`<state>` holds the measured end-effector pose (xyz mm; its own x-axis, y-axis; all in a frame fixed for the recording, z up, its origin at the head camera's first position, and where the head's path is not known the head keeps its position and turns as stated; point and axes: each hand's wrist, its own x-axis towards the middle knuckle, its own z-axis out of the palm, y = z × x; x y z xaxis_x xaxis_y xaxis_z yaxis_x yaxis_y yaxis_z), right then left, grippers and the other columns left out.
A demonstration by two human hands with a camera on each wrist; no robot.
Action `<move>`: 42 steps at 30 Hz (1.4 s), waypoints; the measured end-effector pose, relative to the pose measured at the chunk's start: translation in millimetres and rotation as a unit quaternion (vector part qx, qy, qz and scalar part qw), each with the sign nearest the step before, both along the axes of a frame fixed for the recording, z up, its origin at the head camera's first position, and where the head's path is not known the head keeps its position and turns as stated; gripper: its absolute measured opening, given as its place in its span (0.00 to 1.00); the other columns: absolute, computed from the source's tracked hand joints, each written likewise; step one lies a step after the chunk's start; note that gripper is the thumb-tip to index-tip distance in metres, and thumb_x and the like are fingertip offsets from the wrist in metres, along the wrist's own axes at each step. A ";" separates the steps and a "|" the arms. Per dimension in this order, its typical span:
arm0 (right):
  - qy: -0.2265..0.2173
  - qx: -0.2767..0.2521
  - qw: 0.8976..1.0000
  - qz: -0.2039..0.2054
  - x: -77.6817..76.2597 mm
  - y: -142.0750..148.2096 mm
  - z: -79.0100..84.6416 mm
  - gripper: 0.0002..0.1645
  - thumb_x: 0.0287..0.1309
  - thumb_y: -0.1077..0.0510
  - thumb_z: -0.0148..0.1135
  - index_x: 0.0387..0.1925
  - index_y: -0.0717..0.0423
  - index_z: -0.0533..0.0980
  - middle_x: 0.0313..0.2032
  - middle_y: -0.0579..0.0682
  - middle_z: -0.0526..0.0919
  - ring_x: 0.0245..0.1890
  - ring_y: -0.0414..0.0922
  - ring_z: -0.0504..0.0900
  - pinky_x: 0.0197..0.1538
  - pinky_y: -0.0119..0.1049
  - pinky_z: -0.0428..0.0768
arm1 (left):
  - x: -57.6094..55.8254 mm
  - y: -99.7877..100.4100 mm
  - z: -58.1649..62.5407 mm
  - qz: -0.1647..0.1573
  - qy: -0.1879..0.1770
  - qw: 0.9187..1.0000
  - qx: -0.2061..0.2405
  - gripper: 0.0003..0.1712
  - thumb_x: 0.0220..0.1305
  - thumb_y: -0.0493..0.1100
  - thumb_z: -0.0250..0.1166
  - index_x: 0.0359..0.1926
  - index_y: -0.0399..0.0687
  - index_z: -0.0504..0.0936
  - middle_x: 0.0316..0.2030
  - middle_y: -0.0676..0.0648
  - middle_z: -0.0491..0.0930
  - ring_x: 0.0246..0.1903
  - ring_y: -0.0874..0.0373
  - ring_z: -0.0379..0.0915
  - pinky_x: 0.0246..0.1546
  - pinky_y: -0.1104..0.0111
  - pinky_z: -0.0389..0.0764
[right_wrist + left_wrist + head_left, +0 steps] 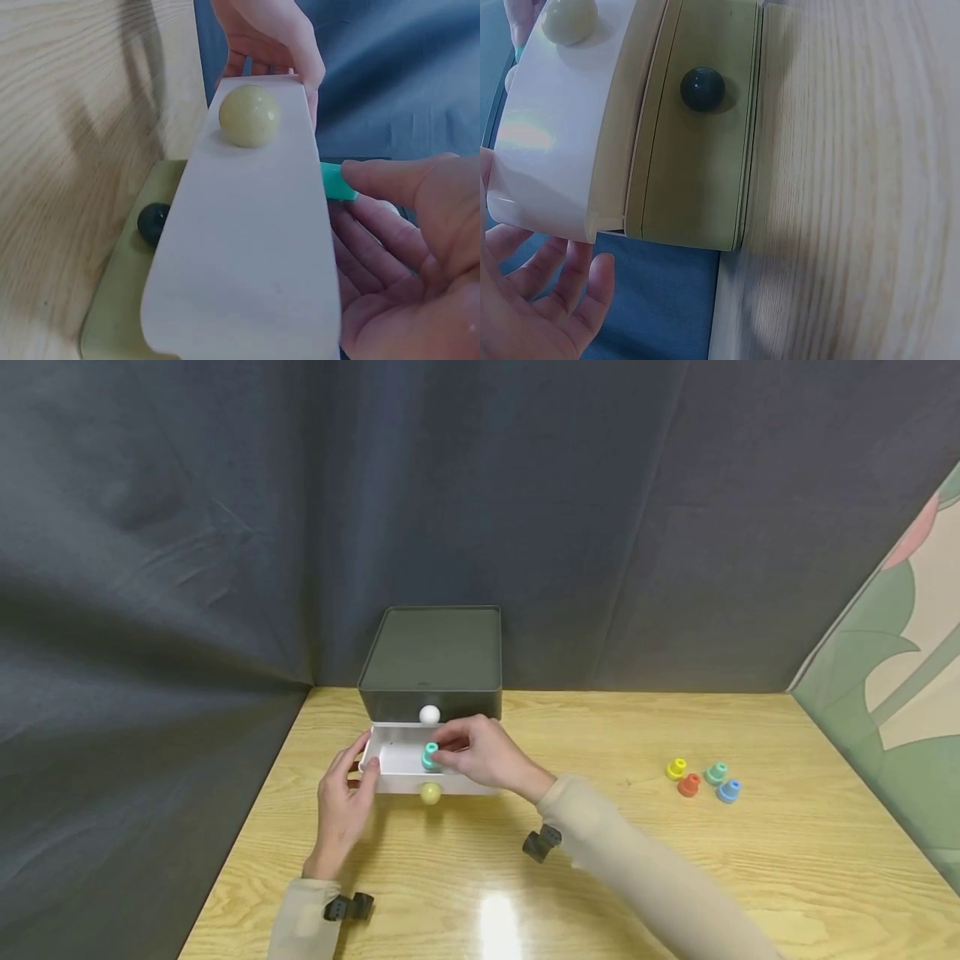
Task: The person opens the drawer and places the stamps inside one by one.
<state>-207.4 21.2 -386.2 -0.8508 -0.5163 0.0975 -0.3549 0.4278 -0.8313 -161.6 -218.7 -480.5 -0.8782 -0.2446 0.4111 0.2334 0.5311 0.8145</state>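
Observation:
A white drawer (405,783) with a yellow knob (431,793) stands pulled out of a dark green cabinet (431,647). My left hand (347,806) grips the drawer's left end, its thumb at the front corner and its fingers along the side. In the left wrist view those fingers (577,274) reach past the drawer's lower edge. Over the drawer, my right hand (487,756) pinches a small teal stepped peg (430,755) between thumb and fingers. The right wrist view shows part of this teal peg (337,181) behind the drawer front; whether it touches the drawer floor I cannot tell.
To the right on the wooden table (585,860) stand similar pegs: yellow (677,768), red (689,785), green (716,773) and blue (728,791). A white knob (430,715) marks the upper drawer, a dark knob (703,89) the lower one. Dark curtain (480,510) hangs behind.

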 end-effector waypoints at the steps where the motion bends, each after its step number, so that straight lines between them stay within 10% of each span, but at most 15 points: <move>1: -0.004 0.000 1.000 -0.003 -0.5 -1.5 -0.9 0.10 0.65 0.59 0.74 0.46 0.56 0.89 0.42 0.50 0.93 0.41 0.40 0.89 0.45 0.29 0.85 | -0.1 -0.1 -0.2 0.000 -0.001 1.000 -0.001 0.26 0.74 0.39 0.65 0.71 0.48 0.81 0.60 0.39 0.85 0.44 0.65 0.75 0.37 0.79 0.80; 42: -0.085 0.030 0.996 -0.005 -20.8 -41.4 -19.5 0.13 0.62 0.55 0.78 0.46 0.53 0.90 0.42 0.48 0.94 0.43 0.41 0.90 0.51 0.34 0.84 | 0.3 -0.2 -1.6 -0.003 0.006 1.000 -0.008 0.25 0.76 0.39 0.62 0.72 0.47 0.79 0.58 0.38 0.85 0.45 0.61 0.74 0.38 0.80 0.79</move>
<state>-228.2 -20.1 -405.8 -0.8574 -0.5085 -0.0793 -0.2069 0.4817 -0.8516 -161.3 -218.9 -482.1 -0.8749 -0.2321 0.4250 0.2462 0.5424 0.8032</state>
